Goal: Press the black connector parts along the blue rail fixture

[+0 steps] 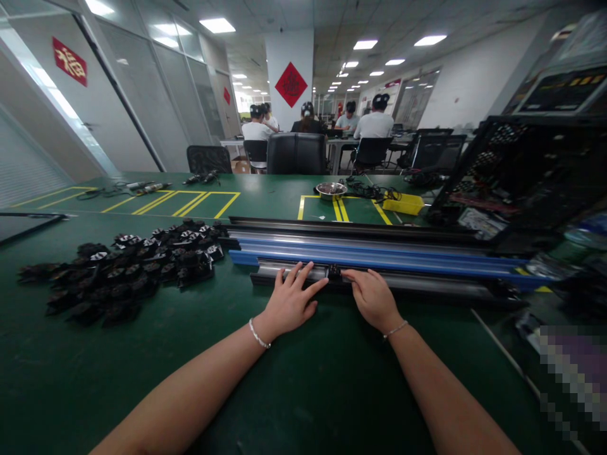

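Green matting covers the long surface [142, 379] of an open workshop. Several long rails [379, 253] lie side by side, the nearest one [427, 285] bearing a small black clip [334, 272]. Left hand [290, 302] rests flat with fingers spread over the rail, apparently steadying it; right hand [372, 297] pinches at the clip. A heap of black clips [128, 268] lies within left reach.
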### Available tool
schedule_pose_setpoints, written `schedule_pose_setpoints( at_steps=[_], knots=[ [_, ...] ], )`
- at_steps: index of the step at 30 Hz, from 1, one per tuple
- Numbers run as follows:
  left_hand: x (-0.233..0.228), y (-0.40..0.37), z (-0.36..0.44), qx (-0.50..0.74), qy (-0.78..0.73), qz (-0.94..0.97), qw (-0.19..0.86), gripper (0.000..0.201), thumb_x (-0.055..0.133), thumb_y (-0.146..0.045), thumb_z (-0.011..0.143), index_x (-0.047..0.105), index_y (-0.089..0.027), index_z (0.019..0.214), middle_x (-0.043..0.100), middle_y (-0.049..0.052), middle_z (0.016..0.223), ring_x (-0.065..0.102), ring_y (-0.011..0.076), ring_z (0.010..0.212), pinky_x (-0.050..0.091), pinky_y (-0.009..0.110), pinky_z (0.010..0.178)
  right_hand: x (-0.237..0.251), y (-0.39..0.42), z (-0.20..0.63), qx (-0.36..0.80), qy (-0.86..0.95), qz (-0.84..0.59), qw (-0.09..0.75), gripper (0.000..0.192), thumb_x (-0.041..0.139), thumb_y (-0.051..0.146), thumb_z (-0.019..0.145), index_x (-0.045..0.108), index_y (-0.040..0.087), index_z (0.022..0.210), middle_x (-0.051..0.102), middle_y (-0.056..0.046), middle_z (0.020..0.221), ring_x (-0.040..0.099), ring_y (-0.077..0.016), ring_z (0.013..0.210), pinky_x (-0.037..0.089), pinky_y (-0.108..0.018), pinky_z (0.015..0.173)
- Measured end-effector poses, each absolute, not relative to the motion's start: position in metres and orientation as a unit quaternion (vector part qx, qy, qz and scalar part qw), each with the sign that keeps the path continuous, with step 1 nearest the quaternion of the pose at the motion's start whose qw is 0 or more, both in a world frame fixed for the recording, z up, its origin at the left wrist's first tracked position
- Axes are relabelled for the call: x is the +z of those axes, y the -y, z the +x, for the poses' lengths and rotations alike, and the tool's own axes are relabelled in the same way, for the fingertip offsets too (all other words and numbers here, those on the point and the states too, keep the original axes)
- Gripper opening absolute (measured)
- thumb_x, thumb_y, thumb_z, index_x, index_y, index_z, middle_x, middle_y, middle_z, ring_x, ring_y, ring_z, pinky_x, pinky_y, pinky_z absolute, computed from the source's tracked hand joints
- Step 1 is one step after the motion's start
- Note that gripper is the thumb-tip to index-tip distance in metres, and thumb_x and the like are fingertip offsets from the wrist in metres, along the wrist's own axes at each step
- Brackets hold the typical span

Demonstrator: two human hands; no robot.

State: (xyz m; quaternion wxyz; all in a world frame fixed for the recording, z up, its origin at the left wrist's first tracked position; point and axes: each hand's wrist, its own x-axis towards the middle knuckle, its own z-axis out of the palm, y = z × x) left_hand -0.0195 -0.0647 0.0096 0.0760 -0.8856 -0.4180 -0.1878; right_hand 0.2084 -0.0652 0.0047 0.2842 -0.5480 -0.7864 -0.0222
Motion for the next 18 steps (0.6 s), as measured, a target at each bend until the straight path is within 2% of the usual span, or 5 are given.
schedule_pose_setpoints(
  at_steps=[5,10,14,18],
  knots=[
    [0.008,0.066,0.005,-0.202,0.425,-0.879,0.075,0.063,0.062,-0.042,0.078,0.038,-0.039,0.137,0.022,0.008,0.152,0.015,0.0391,0.138,0.021,0.066,0.102,0.003,0.065,0.208,-0.025,0.799,-0.539,0.267,0.041,0.032,0.014,0.085,0.056,0.024,0.118,0.064,-0.004,0.117,0.058,-0.0175,0.107,0.031,-0.045,0.103],
    [0.004,0.064,0.034,-0.222,0.468,-0.852,0.078,0.067,0.060,-0.048,0.077,0.034,-0.039,0.139,0.024,0.009,0.151,0.013,0.0433,0.137,0.017,0.072,0.100,-0.001,0.065,0.208,-0.043,0.792,-0.547,0.269,0.042,0.037,0.016,0.082,0.055,0.020,0.119,0.063,-0.008,0.119,0.056,-0.0195,0.110,0.031,-0.044,0.105],
    [0.003,0.063,0.043,-0.227,0.484,-0.841,0.080,0.059,0.054,-0.051,0.081,0.040,-0.036,0.136,0.027,0.011,0.150,0.014,0.0441,0.137,0.015,0.072,0.100,-0.001,0.065,0.209,-0.104,0.764,-0.571,0.284,0.047,0.048,0.020,0.075,0.053,0.017,0.121,0.057,-0.010,0.127,0.044,-0.0252,0.123,0.026,-0.048,0.107],
    [0.002,0.063,0.042,-0.219,0.483,-0.843,0.085,0.051,0.050,-0.049,0.083,0.047,-0.032,0.132,0.033,0.014,0.146,0.019,0.0408,0.137,0.014,0.070,0.102,0.000,0.066,0.210,-0.128,0.770,-0.576,0.243,0.038,0.052,0.025,0.073,0.059,0.019,0.110,0.050,-0.010,0.135,0.039,-0.0290,0.128,0.024,-0.052,0.107]
  ],
)
